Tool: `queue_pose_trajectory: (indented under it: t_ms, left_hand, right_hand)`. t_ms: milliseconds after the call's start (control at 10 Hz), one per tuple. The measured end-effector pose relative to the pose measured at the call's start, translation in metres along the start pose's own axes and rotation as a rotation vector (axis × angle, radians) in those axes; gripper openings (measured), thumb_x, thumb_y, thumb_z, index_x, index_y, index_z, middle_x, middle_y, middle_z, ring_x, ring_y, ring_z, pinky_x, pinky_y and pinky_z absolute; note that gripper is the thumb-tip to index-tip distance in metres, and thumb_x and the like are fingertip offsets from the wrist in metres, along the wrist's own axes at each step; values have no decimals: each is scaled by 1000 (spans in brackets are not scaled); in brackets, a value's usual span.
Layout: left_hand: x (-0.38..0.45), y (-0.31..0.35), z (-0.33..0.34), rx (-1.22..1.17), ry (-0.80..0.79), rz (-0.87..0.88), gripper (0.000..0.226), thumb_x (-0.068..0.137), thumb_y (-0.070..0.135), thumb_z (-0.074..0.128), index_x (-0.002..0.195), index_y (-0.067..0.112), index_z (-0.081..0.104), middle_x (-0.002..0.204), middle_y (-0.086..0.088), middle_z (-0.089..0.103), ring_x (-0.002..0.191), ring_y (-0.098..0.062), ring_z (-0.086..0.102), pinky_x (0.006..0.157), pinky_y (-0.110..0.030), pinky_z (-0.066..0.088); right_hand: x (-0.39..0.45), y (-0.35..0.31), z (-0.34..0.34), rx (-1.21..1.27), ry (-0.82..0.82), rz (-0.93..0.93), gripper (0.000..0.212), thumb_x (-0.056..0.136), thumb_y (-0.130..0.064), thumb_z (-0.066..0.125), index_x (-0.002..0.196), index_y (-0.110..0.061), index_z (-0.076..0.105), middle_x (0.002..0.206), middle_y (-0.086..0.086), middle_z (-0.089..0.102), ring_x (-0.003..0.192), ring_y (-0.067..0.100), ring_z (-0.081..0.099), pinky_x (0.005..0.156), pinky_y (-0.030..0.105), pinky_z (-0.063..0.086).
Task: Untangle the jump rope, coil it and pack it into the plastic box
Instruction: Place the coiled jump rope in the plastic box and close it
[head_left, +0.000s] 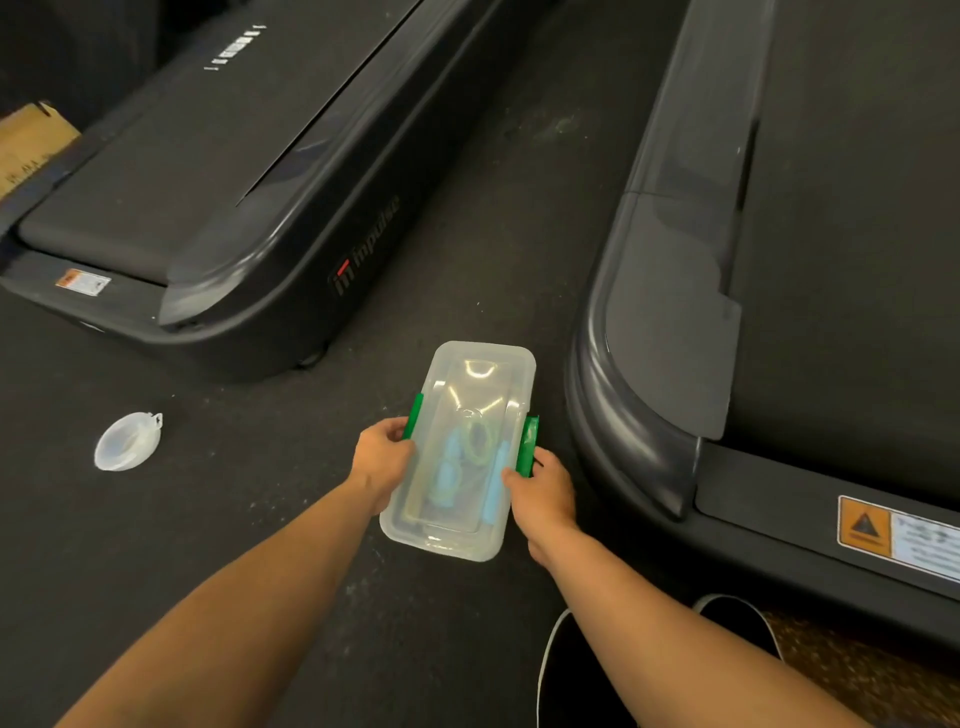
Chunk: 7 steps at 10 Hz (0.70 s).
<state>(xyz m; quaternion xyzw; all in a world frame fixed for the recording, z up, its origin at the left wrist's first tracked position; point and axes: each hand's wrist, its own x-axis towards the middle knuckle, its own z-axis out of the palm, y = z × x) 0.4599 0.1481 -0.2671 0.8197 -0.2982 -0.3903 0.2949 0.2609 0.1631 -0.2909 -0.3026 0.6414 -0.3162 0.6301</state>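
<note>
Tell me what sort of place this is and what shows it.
Most likely a gym floor. Two treadmills, one on the left and one on the right, flank a strip of dark speckled flooring, and both hands hold a clear plastic box with a jump rope inside.

Clear plastic box (459, 540), lid on, green latches at its sides, sits on the floor just left of your right-hand treadmill (779, 260); blue-handled, green-corded jump rope (470, 457) coiled inside.
</note>
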Motion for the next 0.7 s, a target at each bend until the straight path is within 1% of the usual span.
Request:
queue_pose_trajectory:
  t_ms: [100,200,300,400,500,600,700]
  left_hand:
    - [-5,0,5,78,59,34,48,94,1,55,140,12,59,126,-2,66,103,-18,60,91,-37,54]
    - [-7,2,6,124,70,53,51,95,0,52,144,13,56,136,-6,64,104,-17,59,95,-37,53]
    - [-9,1,6,150,82,80,50,94,3,54,143,15,57,137,-7,63,113,-24,64,95,-37,54]
    - [-10,-3,9,195,89,138,43,94,7,56,136,16,64,126,-2,66,105,-20,66,88,-31,52]
    - [-11,3,4,269,36,173,27,95,10,51,109,18,72,87,7,63,77,-17,63,67,-27,52]
    - [-9,12,-3,591,-44,197,39,98,27,48,132,14,63,131,-8,60,116,-32,61,95,-44,54]
    - [-17,29,-9,806,58,299,65,99,45,44,159,26,30,164,-1,30,151,-27,29,120,-53,31]
  right_hand:
    - [-3,0,4,-106,55,-57,55,95,-11,65,147,-22,48,141,1,58,131,24,56,102,41,53]
    - [-5,-1,6,-160,56,-122,54,95,-10,64,145,-26,51,143,-2,58,136,24,52,104,44,52]
    - [-5,-4,5,-197,30,-158,52,94,-11,66,143,-25,54,141,-2,60,133,23,55,100,41,54]
    - [-6,-4,7,-217,17,-151,55,95,-13,66,145,-27,51,143,-2,59,132,22,56,98,40,56]
    - [-5,-5,7,-214,11,-154,54,95,-17,67,145,-27,51,142,0,59,127,21,59,94,38,56]
    - [-10,-12,10,-301,-8,-227,52,92,-26,69,140,-28,51,137,1,60,124,23,60,96,41,57]
    - [-10,-31,17,-575,-7,-420,74,89,-44,64,153,-33,30,161,-1,34,150,32,29,114,53,39]
